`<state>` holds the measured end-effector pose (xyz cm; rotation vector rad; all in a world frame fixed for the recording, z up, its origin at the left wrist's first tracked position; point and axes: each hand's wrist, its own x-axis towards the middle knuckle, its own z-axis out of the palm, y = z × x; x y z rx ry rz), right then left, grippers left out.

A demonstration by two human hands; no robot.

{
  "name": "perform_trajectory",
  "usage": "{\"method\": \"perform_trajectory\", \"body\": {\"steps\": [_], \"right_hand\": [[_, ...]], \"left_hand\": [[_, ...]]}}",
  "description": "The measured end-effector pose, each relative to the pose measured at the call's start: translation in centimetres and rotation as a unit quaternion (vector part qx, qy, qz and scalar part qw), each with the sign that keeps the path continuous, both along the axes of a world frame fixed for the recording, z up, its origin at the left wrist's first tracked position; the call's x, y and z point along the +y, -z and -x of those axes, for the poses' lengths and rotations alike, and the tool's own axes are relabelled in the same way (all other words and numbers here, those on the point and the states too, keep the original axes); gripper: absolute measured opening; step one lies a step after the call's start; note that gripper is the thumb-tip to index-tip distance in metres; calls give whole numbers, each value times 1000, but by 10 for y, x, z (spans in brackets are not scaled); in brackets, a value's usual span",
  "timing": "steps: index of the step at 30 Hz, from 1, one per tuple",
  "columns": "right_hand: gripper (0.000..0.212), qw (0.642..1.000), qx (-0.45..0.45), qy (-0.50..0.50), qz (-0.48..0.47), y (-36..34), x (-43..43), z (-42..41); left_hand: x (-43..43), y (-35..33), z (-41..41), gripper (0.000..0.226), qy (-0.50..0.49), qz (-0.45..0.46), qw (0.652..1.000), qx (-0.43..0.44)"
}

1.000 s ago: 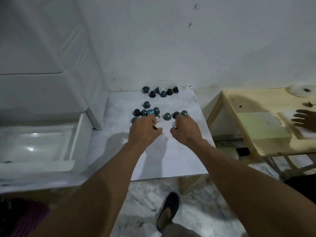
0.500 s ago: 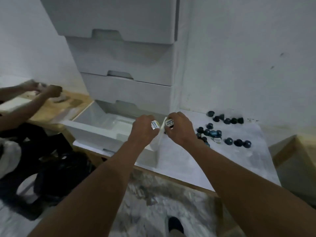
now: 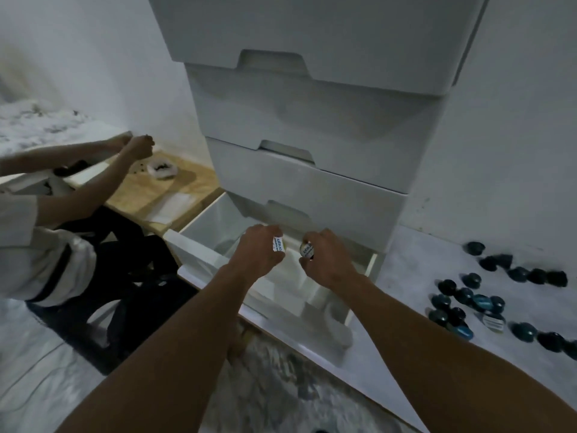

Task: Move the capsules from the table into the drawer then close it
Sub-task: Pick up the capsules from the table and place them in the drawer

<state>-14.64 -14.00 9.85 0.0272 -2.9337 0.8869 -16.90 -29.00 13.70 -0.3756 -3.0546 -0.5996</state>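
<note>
Left hand (image 3: 259,252), right hand (image 3: 326,259): each pinching one capsule (image 3: 278,244) above open drawer (image 3: 199,250); capsule heap (image 3: 465,296) to their right remains on worktop (image 3: 406,276)

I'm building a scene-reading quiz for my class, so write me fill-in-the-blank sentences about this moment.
1. The left hand and the right hand each hold a capsule over the open ____.
2. It is the ____ one of the white stack.
3. The other capsules lie on the table, on the stack's ____ side.
Missing: drawer; bottom; right.

Open drawer (image 3: 199,245) under overhanging drawer front (image 3: 312,195)
</note>
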Motion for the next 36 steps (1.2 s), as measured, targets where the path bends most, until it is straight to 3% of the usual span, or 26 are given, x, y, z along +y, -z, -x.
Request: {"method": "perform_trajectory", "body": {"steps": [10,20,28,33,36], "right_hand": [[38,994,-110,15,-3,48,-18,61],[46,969,-217,118,20,75,-57,87],[47,943,-259,202,51,81,-68,71],[37,943,-254,201,70,79,-67,71],[32,945,-261,188,63,78,-66,72]], "left_hand": [[-24,41,81,47,56,52,991,-114],[-52,90,162,38,278,83,927,-238],[-50,116,169,48,401,90,870,-274],[-44,120,171,48,428,89,857,-274],[-45,123,172,36,425,82,856,-281]]}}
